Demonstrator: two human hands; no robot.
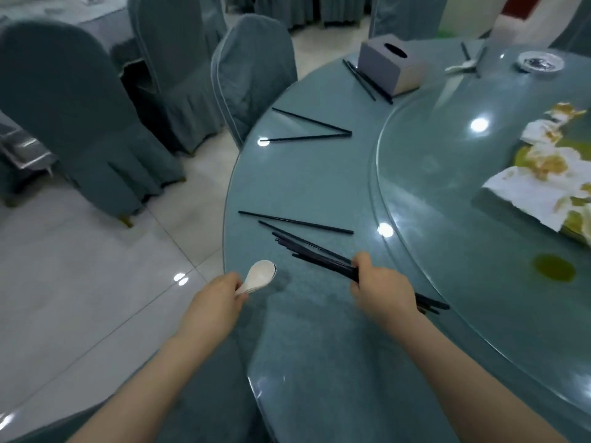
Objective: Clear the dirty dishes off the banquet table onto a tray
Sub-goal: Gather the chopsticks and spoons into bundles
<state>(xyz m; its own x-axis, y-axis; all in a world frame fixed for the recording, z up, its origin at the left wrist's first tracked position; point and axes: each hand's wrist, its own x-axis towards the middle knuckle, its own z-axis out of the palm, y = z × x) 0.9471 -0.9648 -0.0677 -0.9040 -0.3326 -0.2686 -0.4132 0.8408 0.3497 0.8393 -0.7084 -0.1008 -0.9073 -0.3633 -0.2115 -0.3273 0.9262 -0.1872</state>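
Note:
My right hand (380,290) grips a bundle of several black chopsticks (316,254) low over the round banquet table (319,174). My left hand (220,298) holds a stack of white soup spoons (260,276) by their handles at the table's near-left edge. Just beyond the bundle, a loose pair of chopsticks (297,222) lies on the table. Another pair (311,131) lies farther back in a V, and a third pair (367,81) rests beside the tissue box (391,63). At the far side lie a white spoon (462,67) and a small dish (539,62).
A glass turntable (447,193) fills the table's right half, carrying crumpled stained napkins (543,174) and a yellowish spill (555,267). Covered chairs (252,75) stand along the left edge, on a tiled floor (80,282). A metal cart (22,148) sits at far left.

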